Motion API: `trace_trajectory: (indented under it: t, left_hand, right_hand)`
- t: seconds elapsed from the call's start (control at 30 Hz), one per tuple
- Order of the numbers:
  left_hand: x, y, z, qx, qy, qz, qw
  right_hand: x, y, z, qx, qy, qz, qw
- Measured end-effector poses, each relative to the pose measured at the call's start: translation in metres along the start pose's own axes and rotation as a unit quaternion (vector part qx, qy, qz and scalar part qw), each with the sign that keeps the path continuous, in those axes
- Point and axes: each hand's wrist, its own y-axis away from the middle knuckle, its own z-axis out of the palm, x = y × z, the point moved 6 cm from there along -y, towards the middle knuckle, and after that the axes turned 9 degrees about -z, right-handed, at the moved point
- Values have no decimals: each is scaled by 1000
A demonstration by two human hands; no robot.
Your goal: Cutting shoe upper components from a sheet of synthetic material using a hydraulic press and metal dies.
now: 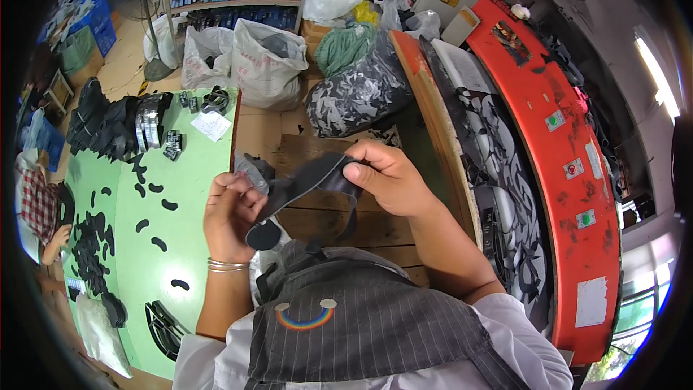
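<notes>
Held up in front of my apron is a black curved strip of soft sheet material [314,186], with a pale edge line and a rounded lower-left end. My right hand [386,175] pinches its upper right end between thumb and fingers. The fingers of my left hand [234,211] are curled at the other end, palm partly toward me; where they grip is partly hidden. A thinner black loop hangs beneath the strip. Small black curved pieces [159,244] lie scattered over the green table [198,227] to my left.
Cutting scraps fill the trough of a red machine [534,115] on my right. Beyond my hands stand white sacks [266,65] and a clear bag of scraps [357,97]. Stacked black parts [101,119] and metal dies [149,123] sit on the table's far end. Another person's hand [58,242] is at its left edge.
</notes>
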Motion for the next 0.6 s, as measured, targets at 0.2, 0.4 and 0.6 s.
trace_trajectory:
  t: [0.2, 0.4, 0.6]
  left_hand:
    - [-75, 40, 35, -235, 11, -320, 918]
    - [-103, 55, 47, -318, -136, -327, 879]
    - [-72, 51, 22, -138, -134, -140, 971]
  right_hand:
    - [6, 7, 4, -40, -58, 28, 997]
    - [25, 32, 14, -78, -65, 104, 989]
    - [11, 42, 25, -142, 82, 27, 986]
